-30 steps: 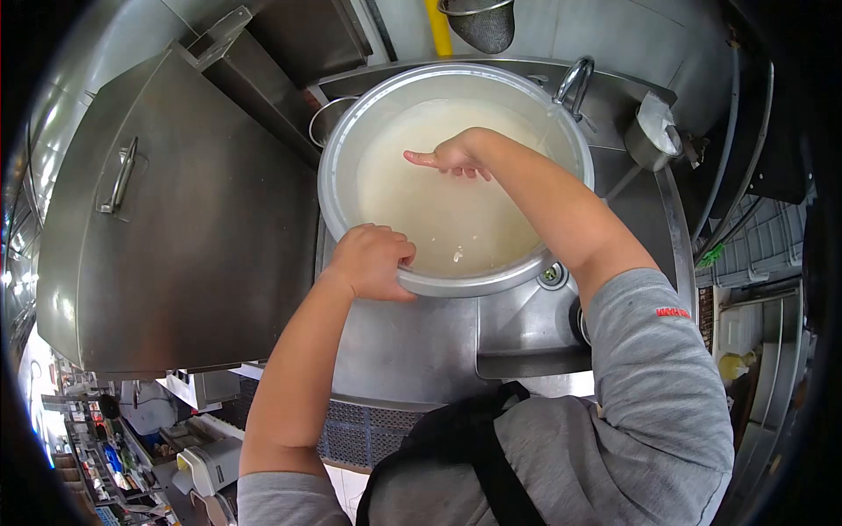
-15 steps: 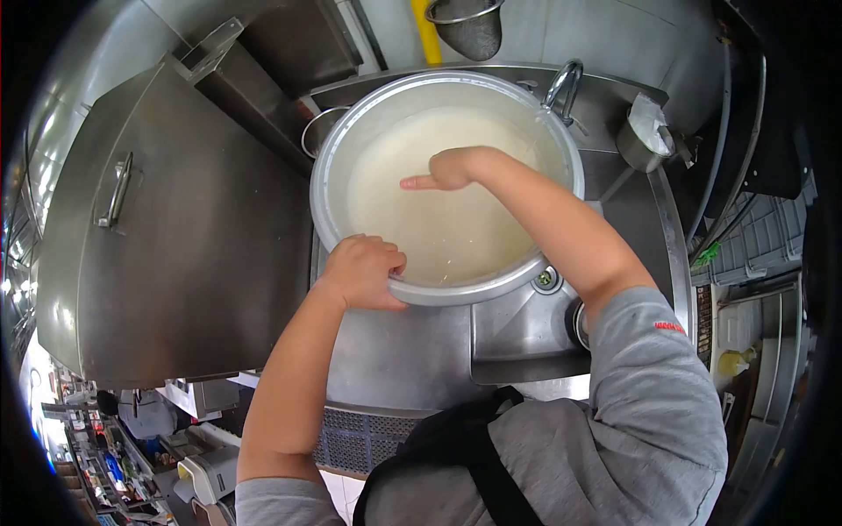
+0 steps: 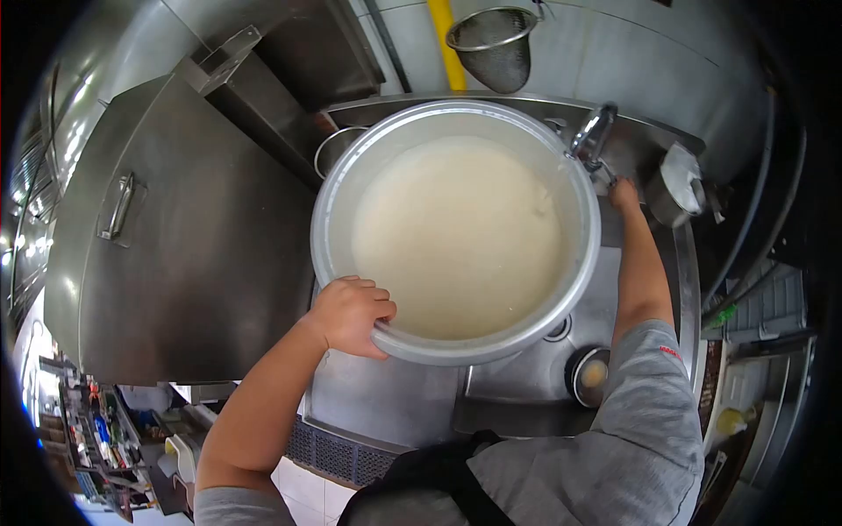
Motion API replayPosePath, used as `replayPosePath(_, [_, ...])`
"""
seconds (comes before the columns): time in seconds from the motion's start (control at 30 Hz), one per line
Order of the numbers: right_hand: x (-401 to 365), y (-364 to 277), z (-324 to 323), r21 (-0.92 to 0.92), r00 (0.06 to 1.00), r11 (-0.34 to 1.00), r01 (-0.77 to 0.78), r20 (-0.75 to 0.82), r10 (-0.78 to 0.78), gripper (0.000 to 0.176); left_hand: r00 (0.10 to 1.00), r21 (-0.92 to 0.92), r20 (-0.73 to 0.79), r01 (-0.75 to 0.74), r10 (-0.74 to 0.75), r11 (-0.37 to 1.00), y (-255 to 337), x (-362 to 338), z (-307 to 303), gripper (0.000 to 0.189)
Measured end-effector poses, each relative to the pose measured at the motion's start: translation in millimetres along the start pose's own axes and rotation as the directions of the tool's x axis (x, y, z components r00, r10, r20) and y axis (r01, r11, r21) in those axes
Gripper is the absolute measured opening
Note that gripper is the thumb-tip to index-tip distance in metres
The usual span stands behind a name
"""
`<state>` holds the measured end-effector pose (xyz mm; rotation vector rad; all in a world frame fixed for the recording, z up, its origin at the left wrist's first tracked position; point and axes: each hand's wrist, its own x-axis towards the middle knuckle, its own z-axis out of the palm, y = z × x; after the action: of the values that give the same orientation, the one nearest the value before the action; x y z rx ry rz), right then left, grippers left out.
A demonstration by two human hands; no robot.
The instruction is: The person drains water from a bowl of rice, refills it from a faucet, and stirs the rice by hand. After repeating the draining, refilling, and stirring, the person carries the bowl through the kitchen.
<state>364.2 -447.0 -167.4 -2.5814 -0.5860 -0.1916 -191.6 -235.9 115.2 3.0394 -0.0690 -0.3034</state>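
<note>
A large metal pot (image 3: 586, 254), filled with cloudy whitish liquid (image 3: 456, 237), stands over the sink. My left hand (image 3: 353, 316) is closed on the pot's near-left rim, thumb outside and fingers over the edge. Past the pot's far right side, my right hand (image 3: 624, 195) reaches to the faucet (image 3: 595, 133). Its fingers look curled around the small faucet handle (image 3: 607, 170), though they are small and partly hidden at this distance.
A mesh strainer (image 3: 493, 53) hangs on the tiled wall beside a yellow pipe (image 3: 447, 44). Right of the faucet is a metal container (image 3: 675, 193) with something white in it. A small bowl (image 3: 589, 375) sits in the sink (image 3: 526, 399). At left stands a steel cabinet (image 3: 202, 245).
My right hand has left the space over the liquid and moved right to the faucet handle. My left hand stays on the rim. The view has shifted slightly.
</note>
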Motion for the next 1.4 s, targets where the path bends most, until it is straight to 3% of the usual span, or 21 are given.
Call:
replayPosePath(0.07, [31, 20, 37, -0.179, 0.957, 0.983, 0.030, 0.290, 0.023, 0.036, 1.000, 0.002, 0.012, -0.005, 0.005, 1.000, -1, 0, -1, 0.041])
replayPosePath(0.1, [36, 12, 35, -0.165, 0.954, 0.986, 0.039, 0.299, 0.012, 0.036, 1.000, -0.001, 0.019, -0.009, 0.009, 1.000, -1, 0, -1, 0.042])
replayPosePath(0.17, [47, 6, 4, -0.408, 0.843, 0.831, 0.379, 0.523, -0.128, 0.028, 0.999, -0.003, 0.032, -0.005, 0.005, 1.000, -2, 2, -2, 0.043])
replayPosePath(0.2, [52, -3, -5, -0.400, 0.838, 0.831, 0.386, 0.528, -0.136, 0.028, 0.999, -0.010, 0.045, -0.005, 0.005, 1.000, -3, 2, -2, 0.043])
replayPosePath(0.27, [59, -30, -13, -0.030, 0.978, 1.000, 0.007, 0.211, 0.000, 0.023, 0.998, -0.019, 0.058, 0.010, -0.008, 1.000, -2, 1, -2, 0.043])
replayPosePath(0.3, [52, -35, -11, -0.027, 0.976, 1.000, 0.010, 0.217, -0.004, 0.023, 0.999, -0.012, 0.051, -0.002, 0.002, 1.000, -3, 1, -3, 0.043])
replayPosePath(0.37, [35, -35, -15, 0.187, 0.991, 0.982, -0.027, 0.131, 0.002, 0.023, 0.999, 0.000, 0.031, -0.017, 0.017, 1.000, -2, 2, -3, 0.043])
replayPosePath(0.43, [12, -22, 29, 0.424, 0.981, 0.903, 0.064, -0.194, 0.021, 0.024, 1.000, 0.007, -0.008, -0.016, 0.016, 1.000, -1, -1, -1, 0.041])
replayPosePath(0.47, [-15, -31, 26, 0.698, 0.989, 0.708, -0.105, -0.001, 0.148, 0.026, 1.000, 0.016, -0.025, -0.015, 0.015, 1.000, 0, -2, -1, 0.041])
replayPosePath(0.5, [-56, -45, 9, 0.856, 0.933, 0.389, -0.340, 0.254, 0.255, 0.030, 0.999, 0.016, -0.039, -0.006, 0.006, 1.000, 1, -3, 0, 0.041])
replayPosePath(0.53, [-103, -58, -2, 0.934, 0.972, 0.313, -0.174, 0.112, 0.207, 0.035, 0.999, 0.016, -0.054, 0.003, -0.002, 1.000, 2, -5, 0, 0.040])
replayPosePath(0.6, [-197, -98, -50, 0.973, 0.939, -0.094, -0.213, 0.230, 0.257, 0.038, 0.998, 0.029, -0.053, 0.049, -0.047, 0.998, 4, -8, 1, 0.039])
replayPosePath(0.63, [-247, -124, -89, 0.974, 0.940, -0.111, -0.196, 0.219, 0.263, 0.037, 0.996, 0.029, -0.030, 0.087, -0.086, 0.996, 5, -10, 2, 0.039])
replayPosePath(0.7, [-330, -122, -99, 0.905, 0.939, 0.288, -0.313, 0.250, 0.235, 0.031, 0.993, 0.028, -0.037, 0.116, -0.115, 0.993, 10, -13, 3, 0.039])
replayPosePath(0.77, [-404, -109, -78, 0.909, 0.940, 0.242, -0.339, 0.337, 0.052, 0.027, 0.991, 0.032, -0.053, 0.128, -0.126, 0.991, 15, -15, 1, 0.039])
replayPosePath(0.83, [-465, -125, -133, 0.818, 0.956, 0.543, -0.191, 0.280, -0.085, 0.026, 0.971, 0.034, -0.094, 0.225, -0.221, 0.974, 20, -19, 3, 0.039])
replayPosePath(0.9, [-502, -134, -187, 0.750, 0.925, 0.646, -0.139, 0.331, -0.186, 0.028, 0.969, 0.055, -0.141, 0.211, -0.202, 0.976, 20, -21, 12, 0.038])
replayPosePath(1.03, [-549, -124, -231, 0.760, 0.946, 0.636, -0.136, 0.289, -0.144, 0.028, 0.948, 0.031, -0.249, 0.210, -0.196, 0.977, 34, -24, 20, 0.037])
replayPosePath(1.1, [-565, -113, -254, 0.689, 0.980, 0.725, -0.001, 0.144, -0.136, 0.028, 0.937, 0.044, -0.303, 0.195, -0.173, 0.980, 49, -26, 27, 0.036])
replayPosePath(1.27, [-633, -79, -280, 0.618, 0.995, 0.785, -0.037, -0.047, 0.083, 0.024, 0.913, 0.036, -0.367, 0.206, -0.179, 0.978, 89, -39, 44, 0.027])
replayPosePath(1.4, [-681, -77, -287, 0.610, 0.974, 0.780, -0.139, -0.059, 0.219, 0.022, 0.917, 0.088, -0.391, 0.125, -0.081, 0.988, 110, -63, 53, 0.024])
